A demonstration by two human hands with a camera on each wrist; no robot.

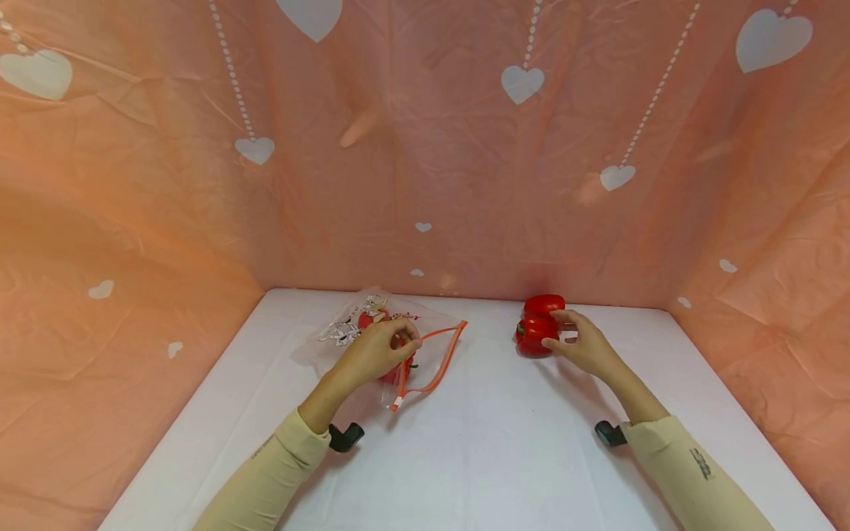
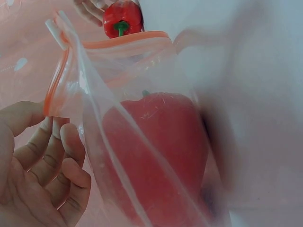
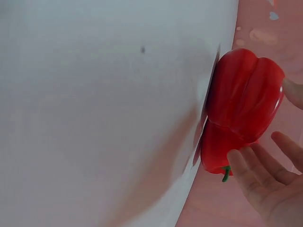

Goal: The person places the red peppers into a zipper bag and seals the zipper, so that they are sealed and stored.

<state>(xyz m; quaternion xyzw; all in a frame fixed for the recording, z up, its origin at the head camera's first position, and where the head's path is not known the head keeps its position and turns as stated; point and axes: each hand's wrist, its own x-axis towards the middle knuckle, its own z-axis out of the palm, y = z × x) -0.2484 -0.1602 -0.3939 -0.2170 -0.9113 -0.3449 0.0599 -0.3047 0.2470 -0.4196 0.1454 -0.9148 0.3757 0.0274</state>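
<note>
A clear zip bag (image 1: pixel 430 313) with an orange zip edge lies at the centre-left, its mouth spread toward the right. Through its plastic a red bell pepper (image 2: pixel 156 161) shows, and another red shape lies farther in. My left hand (image 1: pixel 381 350) pinches the zip edge between thumb and fingertips, as the left wrist view shows. Across the table, my right hand (image 1: pixel 587 345) is at two red bell peppers, its fingers spread around the right side of the nearer pepper (image 1: pixel 536 335). The other pepper (image 1: pixel 544 304) stands just behind, touching it. Whether the right fingertips touch is hard to tell.
A white cloth covers the table (image 1: pixel 491 442). Behind and along both sides hangs an orange curtain (image 1: pixel 425 184) with white hearts. A dark wrist-camera mount sticks out beside each cuff. Printed figures mark the bag's far part.
</note>
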